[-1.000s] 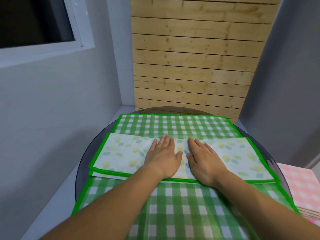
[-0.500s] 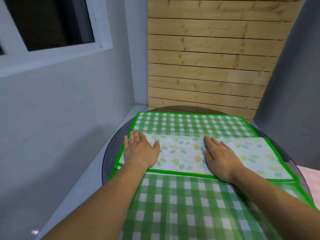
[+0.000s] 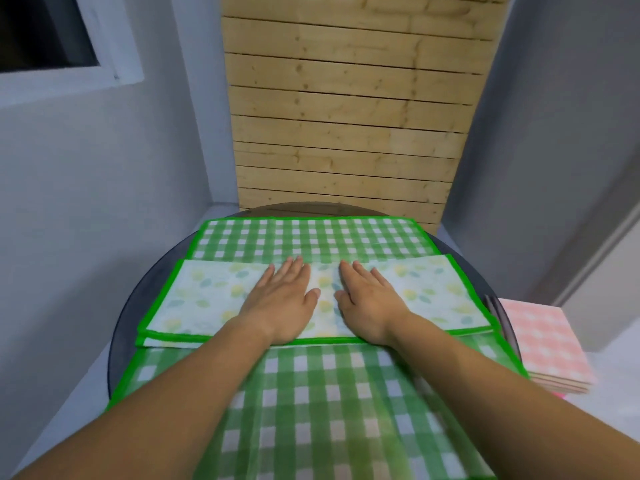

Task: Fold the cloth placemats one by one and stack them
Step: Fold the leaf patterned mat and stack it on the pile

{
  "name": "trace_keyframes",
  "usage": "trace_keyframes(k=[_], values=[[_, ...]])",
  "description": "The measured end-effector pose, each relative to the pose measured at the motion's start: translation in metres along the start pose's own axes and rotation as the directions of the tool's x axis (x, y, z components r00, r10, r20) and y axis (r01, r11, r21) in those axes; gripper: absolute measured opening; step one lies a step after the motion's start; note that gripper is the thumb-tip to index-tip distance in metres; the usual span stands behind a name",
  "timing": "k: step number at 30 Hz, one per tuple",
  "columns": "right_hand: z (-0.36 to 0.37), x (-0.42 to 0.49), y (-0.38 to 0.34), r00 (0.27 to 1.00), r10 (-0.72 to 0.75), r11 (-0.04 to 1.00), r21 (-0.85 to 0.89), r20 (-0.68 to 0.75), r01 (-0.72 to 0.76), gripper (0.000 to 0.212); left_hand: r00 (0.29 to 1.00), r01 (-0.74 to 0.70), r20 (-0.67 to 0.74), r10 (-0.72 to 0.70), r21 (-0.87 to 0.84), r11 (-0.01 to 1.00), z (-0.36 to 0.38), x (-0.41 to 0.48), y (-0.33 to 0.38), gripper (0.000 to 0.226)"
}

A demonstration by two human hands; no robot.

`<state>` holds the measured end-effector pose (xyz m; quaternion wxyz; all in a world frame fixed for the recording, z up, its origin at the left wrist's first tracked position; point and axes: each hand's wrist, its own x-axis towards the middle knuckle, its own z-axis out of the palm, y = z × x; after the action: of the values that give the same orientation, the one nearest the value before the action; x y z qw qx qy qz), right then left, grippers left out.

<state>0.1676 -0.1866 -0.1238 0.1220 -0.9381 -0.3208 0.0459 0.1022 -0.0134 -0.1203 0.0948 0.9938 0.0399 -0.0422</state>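
Two flat, released hands — your left hand [image 3: 280, 304] and right hand [image 3: 369, 303] — are pressing the leaf-printed, green-edged cloth placemat [image 3: 207, 299], folded once on the green gingham cloth [image 3: 311, 237]. Another fold and stacking on the pink checked pile [image 3: 543, 344], right, are likely waiting.

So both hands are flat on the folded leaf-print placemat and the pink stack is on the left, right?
No: the head view shows the pink stack on the right. The left hand and right hand do lie flat on the folded leaf-print placemat.
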Motion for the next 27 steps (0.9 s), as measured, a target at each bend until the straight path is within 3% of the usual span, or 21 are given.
trace_keyframes(k=[5, 8, 11, 16, 21, 24, 27], values=[[-0.013, -0.003, 0.043, 0.991, 0.134, 0.991, 0.026, -0.024, -0.134, 0.064, 1.000, -0.005, 0.009, 0.005, 0.028, 1.000, 0.001, 0.001, 0.002, 0.066], [-0.026, -0.014, 0.085, 0.963, 0.271, 0.959, -0.078, -0.014, -0.271, 0.075, 1.000, -0.006, 0.018, 0.006, 0.033, 0.999, 0.002, 0.000, 0.000, 0.066], [-0.027, -0.017, 0.100, 0.949, 0.314, 0.942, -0.115, -0.022, -0.314, 0.080, 1.000, -0.004, 0.025, 0.003, 0.038, 0.999, 0.003, 0.001, 0.001, 0.067], [-0.026, -0.018, 0.100, 0.952, 0.304, 0.948, -0.098, -0.007, -0.304, 0.081, 0.999, -0.010, 0.031, 0.011, -0.032, 0.999, -0.004, 0.003, 0.003, 0.066], [-0.038, -0.026, 0.081, 0.977, 0.206, 0.978, -0.021, -0.056, -0.208, 0.067, 0.995, 0.036, -0.089, -0.042, -0.065, 0.997, -0.034, 0.020, -0.015, 0.047], [-0.048, -0.037, 0.044, 0.998, 0.070, 0.990, 0.124, -0.004, -0.069, 0.053, 0.997, 0.076, -0.019, -0.079, -0.119, 0.990, -0.050, 0.039, -0.023, 0.032], [-0.043, -0.050, 0.020, 0.994, -0.036, 0.992, 0.125, 0.107, 0.023, 0.063, 0.995, 0.084, 0.057, -0.077, -0.130, 0.988, -0.061, 0.051, -0.020, 0.014]])
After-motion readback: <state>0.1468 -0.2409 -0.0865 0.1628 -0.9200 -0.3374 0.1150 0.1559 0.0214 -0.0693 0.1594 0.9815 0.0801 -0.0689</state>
